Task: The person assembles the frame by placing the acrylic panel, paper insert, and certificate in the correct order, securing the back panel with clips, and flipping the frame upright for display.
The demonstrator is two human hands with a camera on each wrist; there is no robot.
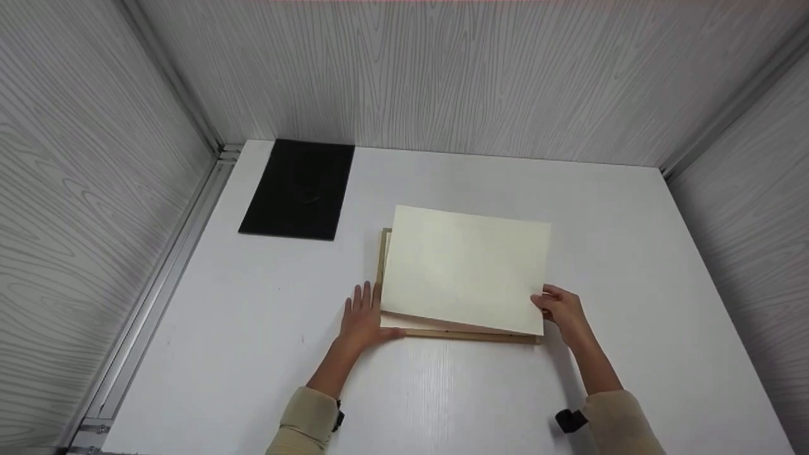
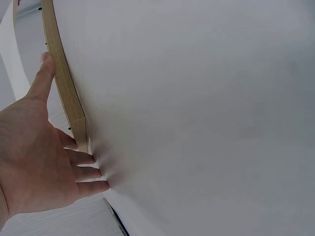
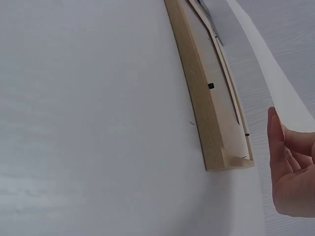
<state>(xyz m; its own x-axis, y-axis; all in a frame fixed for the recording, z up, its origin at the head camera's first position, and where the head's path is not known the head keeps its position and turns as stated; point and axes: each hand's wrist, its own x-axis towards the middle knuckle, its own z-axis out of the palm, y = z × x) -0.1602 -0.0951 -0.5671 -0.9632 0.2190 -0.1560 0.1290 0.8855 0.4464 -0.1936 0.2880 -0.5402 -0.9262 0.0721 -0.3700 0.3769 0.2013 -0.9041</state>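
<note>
A cream sheet of paper or thin card [image 1: 466, 272] is held tilted above a light wooden frame [image 1: 471, 335], covering most of it in the head view. My right hand [image 1: 562, 311] pinches the sheet's right edge between thumb and fingers. With fingers straight, my left hand [image 1: 361, 325] rests at the frame's near left corner. Its thumb lies along the near wooden edge [image 2: 64, 73], its fingertips by the left side. Small black tabs [image 3: 211, 86] stick out of the frame's inner edge. Inside, a thin pale strip shows; what it belongs to is hidden.
A black rectangular board [image 1: 300, 189] lies flat at the back left of the white table [image 1: 240, 335]. Grey wood-grain panels [image 1: 411, 76] enclose the table at the back and both sides. Metal rails run along the left edge.
</note>
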